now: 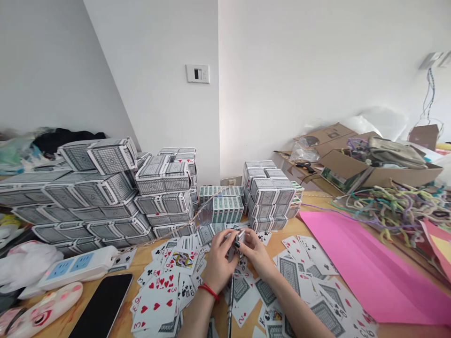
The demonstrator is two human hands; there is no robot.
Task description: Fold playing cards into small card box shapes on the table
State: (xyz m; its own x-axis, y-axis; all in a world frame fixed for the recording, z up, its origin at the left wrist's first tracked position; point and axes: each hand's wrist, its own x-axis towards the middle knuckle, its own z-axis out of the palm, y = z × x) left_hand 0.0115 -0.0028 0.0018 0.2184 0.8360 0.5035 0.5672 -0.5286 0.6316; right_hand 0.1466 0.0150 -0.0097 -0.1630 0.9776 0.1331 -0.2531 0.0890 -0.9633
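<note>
My left hand, with a red cord at the wrist, and my right hand meet above the middle of the table. Their fingers are closed around a small playing card, seen mostly as a pale edge; whether it is one card or more, or folded, I cannot tell. Under and around both hands lie loose playing cards, some face up, such as a three of hearts, and others back up, such as a patterned card. A thin dark strip runs toward me between my forearms.
Blocks built of cards stand stacked at left, centre-left and right. Green card boxes are behind my hands. A phone and power strip lie left; pink paper, tangled yarn and a cardboard box lie right.
</note>
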